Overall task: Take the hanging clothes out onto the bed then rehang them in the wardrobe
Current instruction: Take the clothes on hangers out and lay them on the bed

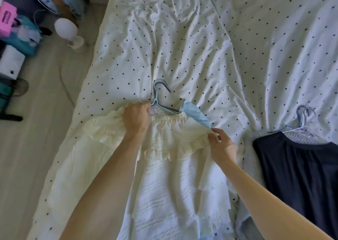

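Observation:
A cream ruffled dress [173, 175] lies on the bed [201, 48], on top of a pale blue garment [197, 115] and several light blue hangers [161, 93]. My left hand [136, 118] grips the dress at its gathered neckline, beside the hanger neck. My right hand [220, 144] pinches the ruffled right edge of the dress. To the right lies a dark navy garment [300, 175] on pale hangers [303, 122]. The wardrobe is out of view.
The bed wears a white sheet with small dark dots, heavily creased. On the pale wooden floor [36, 148] at left stand a white lamp [66, 32], a teal bag [25, 38], a white box [11, 62] and other clutter.

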Tool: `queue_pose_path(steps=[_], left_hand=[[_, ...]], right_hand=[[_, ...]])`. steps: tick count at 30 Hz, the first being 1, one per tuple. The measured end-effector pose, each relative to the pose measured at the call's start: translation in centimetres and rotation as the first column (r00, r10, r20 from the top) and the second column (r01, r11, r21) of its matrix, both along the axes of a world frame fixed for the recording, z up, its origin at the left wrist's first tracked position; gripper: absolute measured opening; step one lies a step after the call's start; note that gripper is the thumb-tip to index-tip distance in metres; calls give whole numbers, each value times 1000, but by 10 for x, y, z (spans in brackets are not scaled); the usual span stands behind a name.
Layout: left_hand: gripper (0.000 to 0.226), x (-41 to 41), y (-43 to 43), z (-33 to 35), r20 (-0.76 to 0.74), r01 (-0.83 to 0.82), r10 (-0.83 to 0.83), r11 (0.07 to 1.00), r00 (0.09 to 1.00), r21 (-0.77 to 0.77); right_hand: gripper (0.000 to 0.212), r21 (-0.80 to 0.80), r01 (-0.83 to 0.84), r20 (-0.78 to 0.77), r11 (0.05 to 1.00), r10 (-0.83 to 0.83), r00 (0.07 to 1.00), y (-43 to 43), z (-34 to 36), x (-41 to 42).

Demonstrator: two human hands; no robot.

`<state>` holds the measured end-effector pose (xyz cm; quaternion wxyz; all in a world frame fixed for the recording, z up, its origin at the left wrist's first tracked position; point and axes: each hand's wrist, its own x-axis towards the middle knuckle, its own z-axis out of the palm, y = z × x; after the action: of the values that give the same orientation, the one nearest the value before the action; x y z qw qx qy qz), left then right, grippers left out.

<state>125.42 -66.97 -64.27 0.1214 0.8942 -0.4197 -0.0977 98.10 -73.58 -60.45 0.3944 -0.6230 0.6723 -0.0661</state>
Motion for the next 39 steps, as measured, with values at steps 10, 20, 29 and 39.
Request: queue_pose_path(steps=[10, 20, 29, 39], left_hand=[[63, -12, 28, 21, 8, 187, -205, 909, 979, 371], [58, -171, 128, 192, -416, 352, -178, 851, 892, 390], [48, -412, 160, 309, -424, 676, -580, 728, 695, 113], [50, -701, 172, 374, -123, 968, -967, 206, 224, 143]], right_hand=[[49, 246, -221, -109, 944, 253, 961, 16, 37, -29], [30, 138, -203, -25, 969, 208, 978, 128, 232, -190], [31, -221, -2, -127, 975, -27, 991, 254, 336, -409], [34, -460, 291, -385, 839, -484, 786, 414, 375, -641]])
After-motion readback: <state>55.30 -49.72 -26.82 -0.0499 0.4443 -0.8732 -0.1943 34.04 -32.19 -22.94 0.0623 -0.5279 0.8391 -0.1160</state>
